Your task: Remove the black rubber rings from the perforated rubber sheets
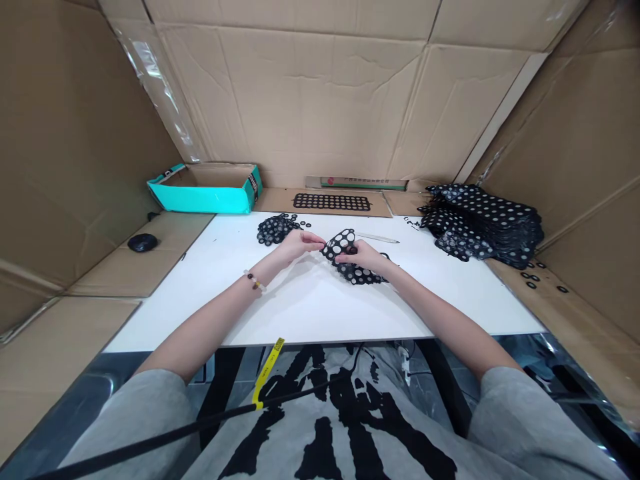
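Note:
A floppy black sheet (363, 275) full of round holes is bent up over the middle of the white board. My right hand (361, 255) grips it from the right, fingers wrapped on its folded part. At the sheet's left corner my left hand (303, 244) is closed in a pinch; whether a small ring or the sheet edge is between the fingertips is too small to tell. Beside that hand lies a pile of small black rings (275, 229). Behind the sheet rests a thin, pale, pointed tool (377, 237).
A turquoise open box (203, 199) stands back left, near a black oval object (143, 243). One flat perforated sheet (331, 202) lies on cardboard at the back. Many such sheets (493, 227) are heaped right, with loose rings (531, 285) nearby. Cardboard walls (300, 93) enclose the white board (310, 313).

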The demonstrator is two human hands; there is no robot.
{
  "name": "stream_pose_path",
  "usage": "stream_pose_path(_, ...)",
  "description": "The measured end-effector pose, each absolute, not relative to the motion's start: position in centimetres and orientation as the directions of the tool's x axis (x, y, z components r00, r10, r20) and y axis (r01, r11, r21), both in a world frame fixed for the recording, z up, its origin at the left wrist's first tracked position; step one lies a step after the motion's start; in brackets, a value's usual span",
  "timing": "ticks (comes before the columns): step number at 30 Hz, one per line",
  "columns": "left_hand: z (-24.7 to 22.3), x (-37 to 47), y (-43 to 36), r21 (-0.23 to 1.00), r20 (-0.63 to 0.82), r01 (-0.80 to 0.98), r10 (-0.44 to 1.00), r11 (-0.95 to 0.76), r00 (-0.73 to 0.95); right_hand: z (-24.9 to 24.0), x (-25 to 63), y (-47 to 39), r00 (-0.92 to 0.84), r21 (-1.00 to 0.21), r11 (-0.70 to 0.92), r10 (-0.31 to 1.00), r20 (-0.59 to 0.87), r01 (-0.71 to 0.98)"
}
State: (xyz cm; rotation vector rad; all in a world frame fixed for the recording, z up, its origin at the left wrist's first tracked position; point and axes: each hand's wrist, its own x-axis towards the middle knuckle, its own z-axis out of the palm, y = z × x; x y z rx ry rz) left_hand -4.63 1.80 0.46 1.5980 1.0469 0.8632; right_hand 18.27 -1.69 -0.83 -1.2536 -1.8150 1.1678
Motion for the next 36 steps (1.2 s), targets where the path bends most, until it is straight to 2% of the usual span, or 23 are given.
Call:
stream_pose_path(4, 0.8, -7.1, 4.1, 0.935, 0.209, 0.275, 0.975, -0.224, 0.082, -1.3, 18.3, -1.4, -0.325, -0.902, 0.145, 0.946, 0.006, 0.406)
stream_pose_path(6, 1.0, -9.1, 5.2, 0.891, 0.304, 0.371, 0.951, -0.261, -0.061, -1.3, 18.3, -1.5, -0.309, -0.902, 0.119, 0.951, -0.017, 0.414)
stream_pose_path(9, 1.2, -12.1, 6.3, 0.757, 0.422, 0.597, 0.896, -0.265, -0.137, -1.1, 18.3, -1.6, -0.279, -0.906, 0.106, 0.960, -0.014, 0.409)
stream_pose_path(12, 1.2, -13.3, 6.3, 0.543, 0.522, 0.808, 0.846, -0.229, -0.110, -1.0, 18.3, -1.7, -0.285, -0.911, 0.113, 0.958, -0.005, 0.396)
stream_pose_path(15, 1.5, -12.1, 5.2, 0.423, 0.592, 0.861, 0.806, -0.282, -0.026, -1.0, 18.2, -1.7, -0.275, -0.919, 0.104, 0.961, -0.005, 0.380)
stream_pose_path(18, 1.8, -8.8, 3.2, 0.385, 0.534, 0.762, 0.799, -0.521, 0.277, -1.0, 17.9, -1.8, -0.261, -0.923, 0.126, 0.965, 0.030, 0.363)
stream_pose_path(20, 1.8, -6.2, 1.6, 0.405, 0.427, 0.626, 0.743, -0.666, 0.515, -0.8, 17.8, -2.0, -0.299, -0.930, 0.168, 0.952, 0.067, 0.326)
stream_pose_path(21, 1.7, -5.1, 0.8, 0.428, 0.392, 0.581, 0.722, -0.692, 0.570, -0.7, 17.7, -2.1, -0.326, -0.934, 0.186, 0.942, 0.082, 0.304)
stream_pose_path(24, 1.0, -3.0, -0.5, 0.570, 0.322, 0.513, 0.749, -0.642, 0.579, -0.4, 17.7, -2.2, -0.382, -0.937, 0.218, 0.919, 0.102, 0.274)
stream_pose_path(27, 0.2, -2.8, 0.0, 0.767, 0.222, 0.443, 0.840, -0.464, 0.495, -0.4, 18.0, -2.0, -0.395, -0.928, 0.204, 0.916, 0.069, 0.311)
stream_pose_path(30, -0.1, -3.7, 1.7, 0.893, 0.158, 0.335, 0.907, -0.300, 0.390, -0.8, 18.2, -1.6, -0.385, -0.923, 0.179, 0.922, 0.037, 0.341)
stream_pose_path(33, 0.3, -5.7, 3.6, 0.922, 0.221, 0.289, 0.963, -0.257, 0.154, -1.2, 18.2, -1.3, -0.381, -0.914, 0.193, 0.924, 0.046, 0.358)
stream_pose_path(36, 1.0, -8.8, 5.2, 0.859, 0.351, 0.417, 0.934, -0.296, -0.061, -1.2, 18.2, -1.3, -0.402, -0.914, 0.205, 0.914, 0.051, 0.351)
